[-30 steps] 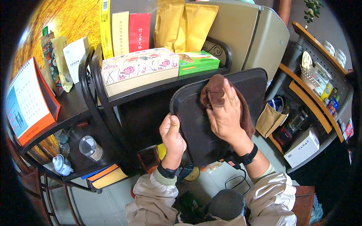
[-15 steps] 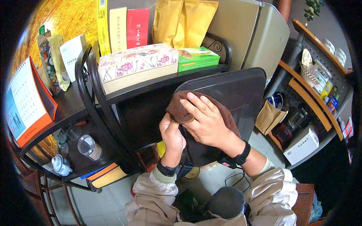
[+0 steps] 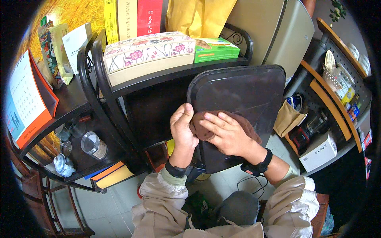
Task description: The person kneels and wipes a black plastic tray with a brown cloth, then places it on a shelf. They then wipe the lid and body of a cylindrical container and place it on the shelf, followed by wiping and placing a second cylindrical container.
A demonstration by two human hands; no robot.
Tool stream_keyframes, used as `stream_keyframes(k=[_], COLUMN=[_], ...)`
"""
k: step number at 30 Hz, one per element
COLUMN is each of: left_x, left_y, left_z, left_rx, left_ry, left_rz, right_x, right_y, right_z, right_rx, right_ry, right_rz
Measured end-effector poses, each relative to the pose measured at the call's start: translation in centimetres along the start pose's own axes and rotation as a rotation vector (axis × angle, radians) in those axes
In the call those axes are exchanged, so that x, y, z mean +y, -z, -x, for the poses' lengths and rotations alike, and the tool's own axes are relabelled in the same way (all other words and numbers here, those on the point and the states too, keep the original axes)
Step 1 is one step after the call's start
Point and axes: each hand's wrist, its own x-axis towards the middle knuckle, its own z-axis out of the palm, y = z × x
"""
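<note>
My left hand (image 3: 182,129) is closed on the left edge of a black tray (image 3: 238,87), which is held tilted up before a black shelf unit (image 3: 158,115). My right hand (image 3: 224,137) lies over a brown cloth (image 3: 249,127) on the lower part of the tray's face, its fingers stretched out and pressing the cloth, with the fingertips close to my left hand. Part of the cloth is hidden under that hand.
Behind are a floral box (image 3: 149,59), a green box (image 3: 216,53) and gold bags (image 3: 198,18). On the left stand a desk calendar (image 3: 27,95) and jars (image 3: 93,144). A side rack (image 3: 325,119) with a white carton (image 3: 317,152) is on the right.
My right hand and the cloth have moved down and left across the tray, from its upper middle to its lower left. The tray and my left hand sit slightly higher in the picture.
</note>
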Motion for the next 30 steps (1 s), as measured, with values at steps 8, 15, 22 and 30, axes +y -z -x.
stream_keyframes(k=[8,15,22,30], left_x=[-0.2,0.1,-0.5,-1.5], left_y=[-0.9,-0.9,-0.4,-0.4], left_z=[0.1,0.1,0.0,0.0], left_rx=[0.138,0.151,0.23,0.222], left_ry=[0.016,-0.056,-0.103,-0.138], left_rz=[-0.129,-0.046,-0.174,-0.25], right_x=[-0.8,-1.2,-0.6,3.4], right_y=[-0.1,0.0,1.0,7.9], right_z=[2.2,5.7,9.2,10.8], right_rx=[-0.106,-0.23,-0.324,0.246], right_ry=[0.007,0.079,0.04,-0.788], right_rz=[-0.034,-0.141,-0.352,-0.896])
